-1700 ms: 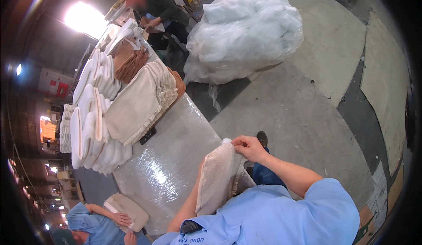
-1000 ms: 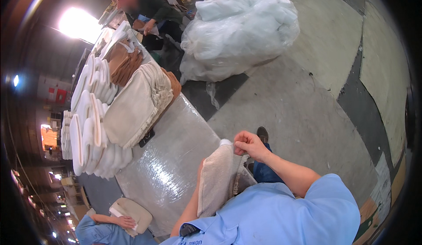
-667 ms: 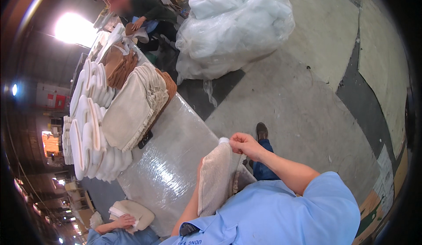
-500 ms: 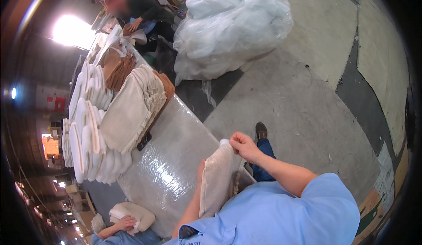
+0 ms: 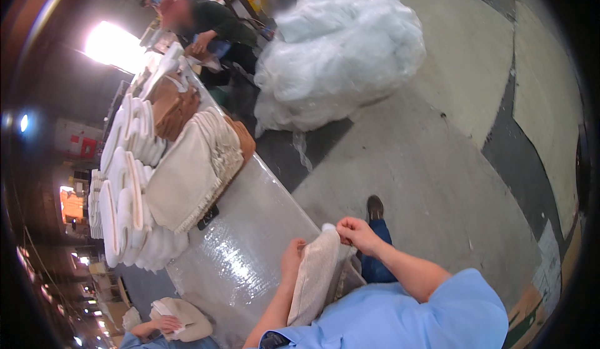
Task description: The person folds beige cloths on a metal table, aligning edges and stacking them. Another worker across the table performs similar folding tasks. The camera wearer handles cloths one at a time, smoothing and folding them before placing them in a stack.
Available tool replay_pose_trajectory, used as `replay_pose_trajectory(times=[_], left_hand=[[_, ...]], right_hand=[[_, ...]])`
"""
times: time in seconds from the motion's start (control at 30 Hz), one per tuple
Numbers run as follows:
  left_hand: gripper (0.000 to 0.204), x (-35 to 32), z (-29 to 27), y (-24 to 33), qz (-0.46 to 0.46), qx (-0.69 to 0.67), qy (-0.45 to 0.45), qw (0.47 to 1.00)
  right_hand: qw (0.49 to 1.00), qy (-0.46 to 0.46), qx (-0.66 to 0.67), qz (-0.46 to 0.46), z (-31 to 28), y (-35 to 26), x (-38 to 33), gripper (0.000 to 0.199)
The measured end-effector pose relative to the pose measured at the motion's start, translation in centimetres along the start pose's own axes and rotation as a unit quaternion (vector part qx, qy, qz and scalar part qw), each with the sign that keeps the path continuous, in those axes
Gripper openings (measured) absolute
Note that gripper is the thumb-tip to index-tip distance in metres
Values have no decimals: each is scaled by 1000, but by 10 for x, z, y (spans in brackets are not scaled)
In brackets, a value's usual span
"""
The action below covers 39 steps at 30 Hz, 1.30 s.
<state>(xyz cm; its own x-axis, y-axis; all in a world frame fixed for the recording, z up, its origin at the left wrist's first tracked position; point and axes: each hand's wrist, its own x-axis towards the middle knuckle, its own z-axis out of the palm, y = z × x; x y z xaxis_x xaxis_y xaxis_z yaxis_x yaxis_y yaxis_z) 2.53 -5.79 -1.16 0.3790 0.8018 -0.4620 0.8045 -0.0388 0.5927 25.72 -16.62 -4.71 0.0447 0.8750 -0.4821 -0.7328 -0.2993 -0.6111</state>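
Note:
A beige fabric cover (image 5: 312,280) stands tilted against my front at the table's near edge, with a bit of white padding (image 5: 329,227) poking out of its top corner. My right hand (image 5: 357,235) is closed, pinching the cover's edge beside that corner. Along the cover's left side, my left hand (image 5: 292,260) curls its fingers at the upper edge; the cover partly hides the fingertips. The inside of the cover cannot be seen.
A plastic-wrapped table (image 5: 250,224) bears a stack of beige covers (image 5: 187,174), brown covers (image 5: 172,108) and folded white padding (image 5: 128,205). A large plastic bag of white filling (image 5: 337,55) stands on the floor. One person works at the far end, another at lower left handles a beige cushion (image 5: 194,321).
My left hand has come up beside the cover and shows more of its fingers. My right hand stays at the corner. The whole view has shifted slightly.

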Motion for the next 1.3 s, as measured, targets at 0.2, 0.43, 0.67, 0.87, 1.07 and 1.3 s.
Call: replay_pose_trajectory(times=[0.2,0.43,0.67,0.87,1.07,1.3], left_hand=[[32,70,-10,79,118,-205,-143,961],[37,87,41,73,29,-145,-245,958],[31,64,46,70,42,-165,-179,969],[21,71,39,69,22,-154,-228,961],[16,75,36,70,42,-151,-229,961],[12,73,40,71,46,-161,-232,958]], right_hand=[[990,79,-82,-87,12,18,9,16],[907,241,-287,-193,21,26,3,16],[953,192,-194,-134,0,43,13,13],[995,83,64,-5,-5,31,-6,12],[992,108,10,-70,-9,42,9,10],[971,187,-59,-136,-5,53,24,11]])
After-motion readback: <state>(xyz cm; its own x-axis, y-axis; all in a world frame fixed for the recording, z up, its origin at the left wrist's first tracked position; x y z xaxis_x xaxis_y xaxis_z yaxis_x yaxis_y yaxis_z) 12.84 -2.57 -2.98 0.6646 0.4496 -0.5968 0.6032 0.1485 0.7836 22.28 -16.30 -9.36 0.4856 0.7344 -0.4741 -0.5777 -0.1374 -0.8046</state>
